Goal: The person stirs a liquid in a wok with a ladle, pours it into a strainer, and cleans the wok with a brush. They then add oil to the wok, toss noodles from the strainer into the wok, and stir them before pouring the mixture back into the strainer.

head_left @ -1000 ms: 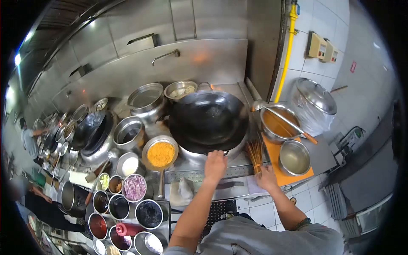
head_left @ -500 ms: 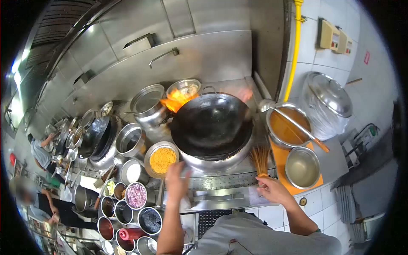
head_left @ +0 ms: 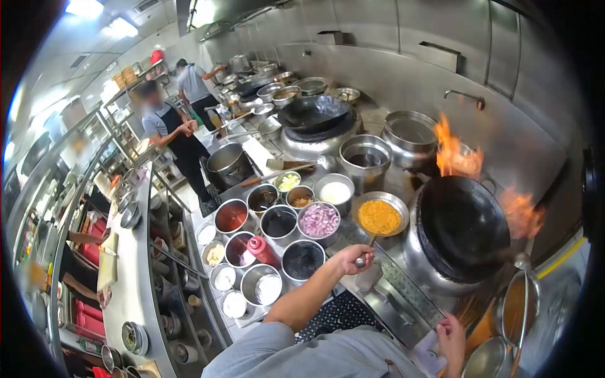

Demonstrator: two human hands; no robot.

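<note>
My left hand (head_left: 354,259) is closed around the handle of a perforated strainer (head_left: 403,206). Crumbly yellow-orange food (head_left: 379,217) fills the strainer's bowl, which sits just left of a large black wok (head_left: 465,220). The wok rests on its burner, dark inside, with flames (head_left: 457,151) rising behind it and at its far right. By the stove's front edge, my right hand (head_left: 450,340) appears to hold nothing, its fingers loosely bent and apart. A pale cloth (head_left: 430,356) lies beside that hand. A bamboo brush (head_left: 469,310) is partly visible near the right hand.
Metal pots of sauces and ingredients crowd the left, including chopped purple onion (head_left: 319,220) and a red squeeze bottle (head_left: 261,249). A ladle (head_left: 522,261) lies across a pot (head_left: 518,302) at right. Two people stand farther along the stove line; another person's arms (head_left: 85,283) show at the left counter.
The view has swung left. My left hand has closed on the strainer's handle; it was open beside it before. My right hand stays near the stove's front edge.
</note>
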